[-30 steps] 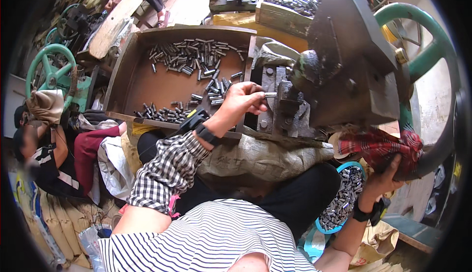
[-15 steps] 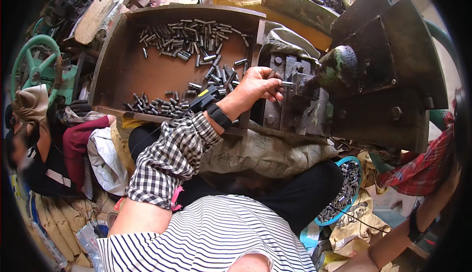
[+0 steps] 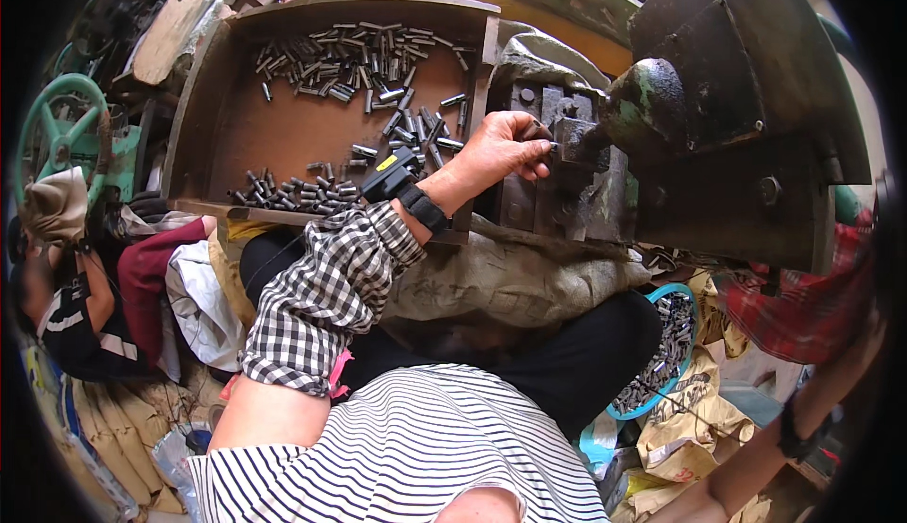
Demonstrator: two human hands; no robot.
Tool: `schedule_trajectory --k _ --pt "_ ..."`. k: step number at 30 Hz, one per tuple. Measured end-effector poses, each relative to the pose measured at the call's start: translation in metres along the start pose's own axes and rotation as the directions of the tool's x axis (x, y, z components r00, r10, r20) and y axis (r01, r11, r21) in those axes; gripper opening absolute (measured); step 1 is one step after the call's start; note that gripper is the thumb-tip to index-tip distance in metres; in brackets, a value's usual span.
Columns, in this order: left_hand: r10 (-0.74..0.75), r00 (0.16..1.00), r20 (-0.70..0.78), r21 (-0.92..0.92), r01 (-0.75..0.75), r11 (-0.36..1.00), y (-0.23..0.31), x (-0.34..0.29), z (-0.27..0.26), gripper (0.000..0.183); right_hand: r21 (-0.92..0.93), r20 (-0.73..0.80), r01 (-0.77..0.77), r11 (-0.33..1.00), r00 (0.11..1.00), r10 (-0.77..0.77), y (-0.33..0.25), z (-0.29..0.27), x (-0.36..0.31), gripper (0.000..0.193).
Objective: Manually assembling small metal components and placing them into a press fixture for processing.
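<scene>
Right hand [image 3: 862,345] and red cloth [image 3: 794,306] have swung farther right since a second ago; I cannot tell how that hand's fingers are bent. The left hand [image 3: 501,156] pinches a small metal piece [image 3: 554,146], thumb and finger tight together, likely so its tip stays free. The tray [image 3: 283,131] sits close, maybe for easy reaching. That tip pokes past the fingertips, just beside the dark block [image 3: 579,140].

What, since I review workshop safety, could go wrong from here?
Pinching: the left hand is right beside the dark metal block, so it might get caught if anything there moves.
Slipping: the right hand, at the red checked cloth, could slide on it.
</scene>
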State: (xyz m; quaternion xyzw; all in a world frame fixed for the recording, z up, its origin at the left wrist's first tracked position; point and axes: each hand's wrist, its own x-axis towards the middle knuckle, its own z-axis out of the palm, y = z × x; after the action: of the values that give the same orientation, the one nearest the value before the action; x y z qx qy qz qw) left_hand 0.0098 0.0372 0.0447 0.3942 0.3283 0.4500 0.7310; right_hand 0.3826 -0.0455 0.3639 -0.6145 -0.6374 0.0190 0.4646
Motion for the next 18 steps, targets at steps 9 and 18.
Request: schedule_trajectory --k 9,18 --pt "0.076 0.991 -0.106 0.261 -0.046 0.964 0.011 -0.005 0.01 0.011 0.368 -0.008 -0.064 0.928 0.997 0.072 0.045 0.057 -0.095 0.078" --pt "-0.069 0.996 -0.063 0.271 0.083 0.959 0.026 -0.019 -0.012 0.038 0.18 -0.131 -0.282 0.942 0.943 0.307 -0.029 0.032 -0.025 0.057"
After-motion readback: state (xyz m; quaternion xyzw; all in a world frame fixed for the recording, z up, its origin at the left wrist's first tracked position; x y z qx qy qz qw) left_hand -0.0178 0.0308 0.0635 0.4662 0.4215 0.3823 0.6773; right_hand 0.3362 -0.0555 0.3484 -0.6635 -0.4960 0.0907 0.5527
